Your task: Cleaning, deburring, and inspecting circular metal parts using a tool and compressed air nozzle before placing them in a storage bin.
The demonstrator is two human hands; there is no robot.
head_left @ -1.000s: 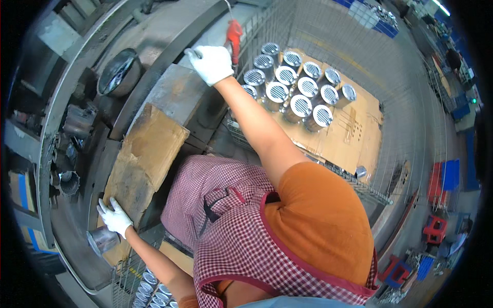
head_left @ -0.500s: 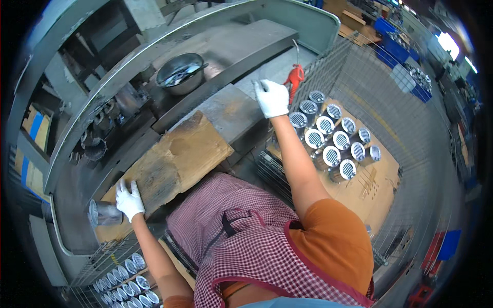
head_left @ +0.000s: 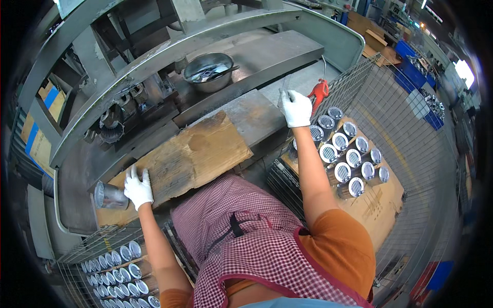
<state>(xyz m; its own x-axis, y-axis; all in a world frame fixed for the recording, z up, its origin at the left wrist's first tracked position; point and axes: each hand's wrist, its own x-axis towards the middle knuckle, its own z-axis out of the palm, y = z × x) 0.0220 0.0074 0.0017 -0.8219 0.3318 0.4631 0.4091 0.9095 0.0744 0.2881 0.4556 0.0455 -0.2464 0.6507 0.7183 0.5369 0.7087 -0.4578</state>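
Observation:
My left hand [head_left: 138, 189], in a white glove, rests with fingers stretched out on the worn brown cardboard [head_left: 190, 149] on the bench. Just left of it is a shiny metal cylinder [head_left: 114, 197] with a round rim, close to the fingers; I cannot tell whether they touch. My right hand [head_left: 297, 109], also gloved, is held over the bench's right side with its fingers closed. A thin greyish piece shows blurred at its fingertips, too unclear to name. Beside that hand hangs a red air blow gun [head_left: 319, 92] with a thin metal nozzle.
On the right, a wire cage [head_left: 354, 77] holds several metal cylinders [head_left: 340, 141] with slotted round tops, standing on cardboard. More such cylinders [head_left: 119, 274] fill a cage at lower left. A metal bowl [head_left: 208, 84] with pieces inside sits on the bench's far ledge [head_left: 277, 49].
The view has shifted, so the bench and cages sit differently in it. My left hand stays on the cardboard beside the cylinder. My right hand remains closed near the blow gun.

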